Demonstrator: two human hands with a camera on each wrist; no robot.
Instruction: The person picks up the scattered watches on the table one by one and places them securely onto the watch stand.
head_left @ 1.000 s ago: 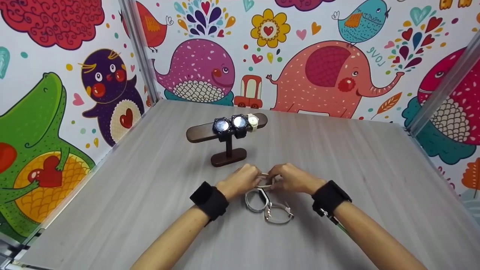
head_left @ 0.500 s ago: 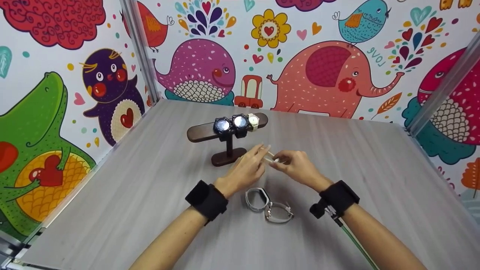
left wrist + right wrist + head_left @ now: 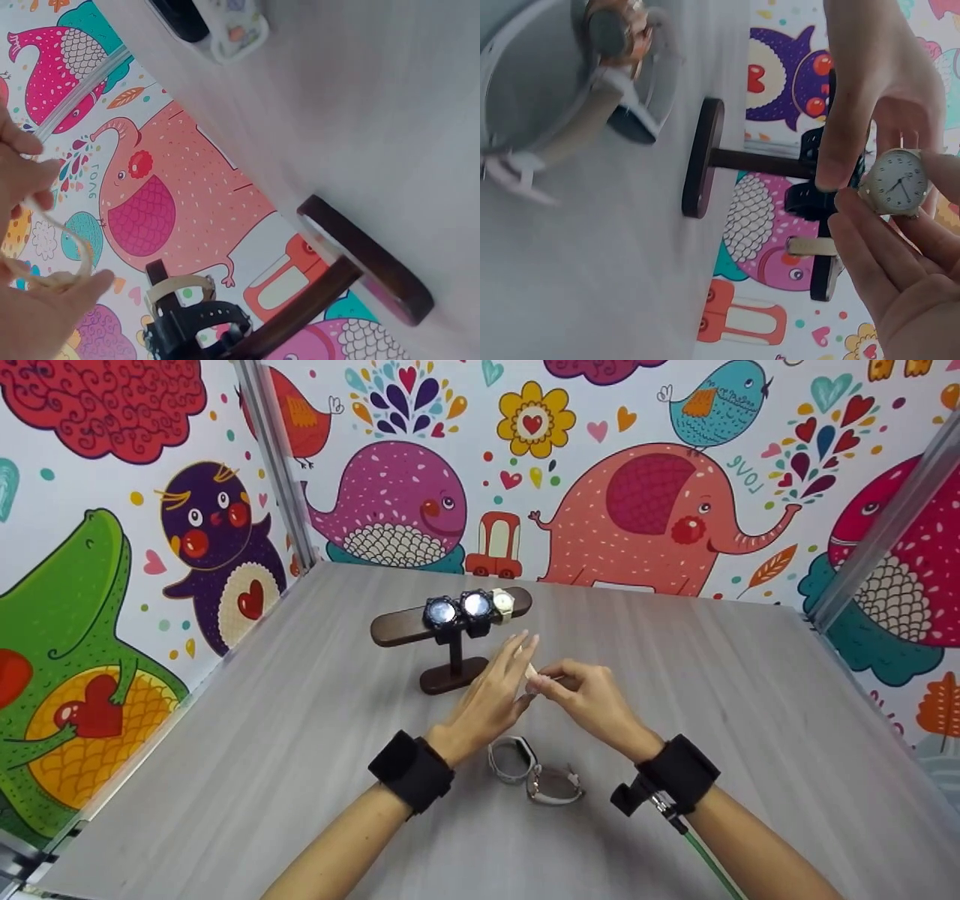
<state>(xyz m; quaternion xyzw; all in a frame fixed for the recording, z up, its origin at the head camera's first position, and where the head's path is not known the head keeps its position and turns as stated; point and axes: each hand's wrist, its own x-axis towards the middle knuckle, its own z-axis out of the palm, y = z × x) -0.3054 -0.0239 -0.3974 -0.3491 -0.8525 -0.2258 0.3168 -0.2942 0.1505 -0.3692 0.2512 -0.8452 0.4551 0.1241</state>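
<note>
Between both hands is a small watch [image 3: 898, 181] with a white dial, gold-coloured case and pale strap [image 3: 86, 251]. My right hand [image 3: 596, 697] pinches it between thumb and fingers. On the other side, my left hand [image 3: 487, 701] touches it, its fingers long and fairly straight, pointing away from me. Just behind the left hand stands a dark brown wooden watch stand [image 3: 405, 628]. Its bar carries two black watches [image 3: 440, 613] [image 3: 476, 604] and a cream watch [image 3: 502, 604] at the right. The far side of the held strap is partly hidden by fingers.
Nearer me on the grey table [image 3: 337, 735] lie a white fitness band [image 3: 493, 761] with a black module and a white-strapped watch [image 3: 553, 801] with a rose-gold case, side by side. Printed wall panels [image 3: 585, 510] enclose the back and sides.
Both hands have lifted the pale watch up and away from the two on the table, toward the stand. The left fingers have straightened; the right hand keeps its pinch.
</note>
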